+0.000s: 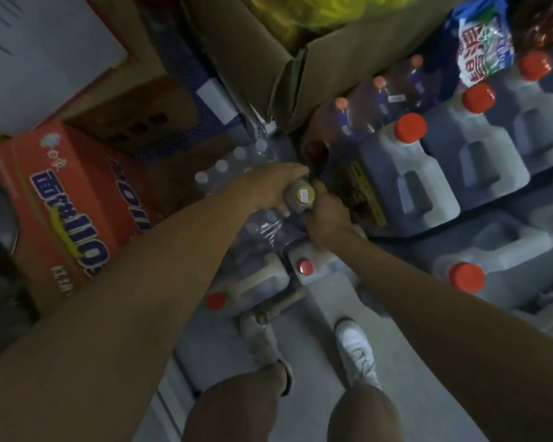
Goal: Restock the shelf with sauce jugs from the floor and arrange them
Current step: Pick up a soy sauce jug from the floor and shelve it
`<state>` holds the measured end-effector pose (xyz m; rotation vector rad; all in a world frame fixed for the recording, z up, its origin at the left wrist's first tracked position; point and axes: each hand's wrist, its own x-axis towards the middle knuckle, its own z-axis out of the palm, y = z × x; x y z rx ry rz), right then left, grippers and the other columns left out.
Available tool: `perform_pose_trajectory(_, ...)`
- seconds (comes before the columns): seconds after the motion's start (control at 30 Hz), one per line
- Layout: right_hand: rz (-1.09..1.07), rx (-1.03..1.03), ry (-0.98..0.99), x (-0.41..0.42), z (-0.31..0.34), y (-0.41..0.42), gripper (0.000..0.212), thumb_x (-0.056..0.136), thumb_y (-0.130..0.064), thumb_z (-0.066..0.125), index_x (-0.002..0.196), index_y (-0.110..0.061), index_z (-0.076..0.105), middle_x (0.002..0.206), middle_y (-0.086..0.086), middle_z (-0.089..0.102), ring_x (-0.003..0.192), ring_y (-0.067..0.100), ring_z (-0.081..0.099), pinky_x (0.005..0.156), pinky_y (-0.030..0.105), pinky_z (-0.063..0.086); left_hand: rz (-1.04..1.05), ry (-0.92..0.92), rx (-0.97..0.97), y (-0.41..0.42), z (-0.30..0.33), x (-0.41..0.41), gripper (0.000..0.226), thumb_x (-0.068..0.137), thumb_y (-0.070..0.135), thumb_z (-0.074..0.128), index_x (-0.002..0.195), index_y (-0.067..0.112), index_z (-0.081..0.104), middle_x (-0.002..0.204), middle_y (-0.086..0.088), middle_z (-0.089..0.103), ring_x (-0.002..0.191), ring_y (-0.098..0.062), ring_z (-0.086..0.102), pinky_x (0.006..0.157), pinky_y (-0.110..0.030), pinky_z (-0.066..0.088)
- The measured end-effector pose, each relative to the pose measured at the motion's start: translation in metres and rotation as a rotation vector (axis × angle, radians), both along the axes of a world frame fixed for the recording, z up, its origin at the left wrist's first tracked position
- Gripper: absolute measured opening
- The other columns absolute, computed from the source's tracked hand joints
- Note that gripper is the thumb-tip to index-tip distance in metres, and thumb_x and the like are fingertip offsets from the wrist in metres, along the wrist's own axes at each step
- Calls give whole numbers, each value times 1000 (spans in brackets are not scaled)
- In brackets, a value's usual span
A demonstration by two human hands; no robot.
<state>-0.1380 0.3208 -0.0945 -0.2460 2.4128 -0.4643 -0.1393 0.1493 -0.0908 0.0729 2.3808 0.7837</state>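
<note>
At frame centre a yellow-capped jug (301, 196) is gripped from both sides, left hand (276, 183) wrapped over its shoulder, right hand (324, 215) clenched beside the cap, probably to steady its weight. Red-capped jugs (409, 173) line the shelf at right; two more (307, 267) wait on the floor below.

Five white plastic jugs with orange-red caps (411, 127) on the shelves, two red-capped jugs (306, 267) on the floor, three purple bottles (342, 105) behind

Dim light falls on a pale grey floor (304, 352) crowded by an orange printed carton (61, 199) at the left and a large open brown cardboard box (268, 55) above it.
</note>
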Motion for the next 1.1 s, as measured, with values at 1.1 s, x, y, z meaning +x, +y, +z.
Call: perform_pose_trajectory(1.1,847,-1718,43,103,941,-72,89,88,-10,79,157,-32,28,118,-24,65,106,6,69,86,33,62,1221,1501,315,33,965,266,58,70,41,88,122,26,68,121,-9,72,109,-33,71,94,-52,59)
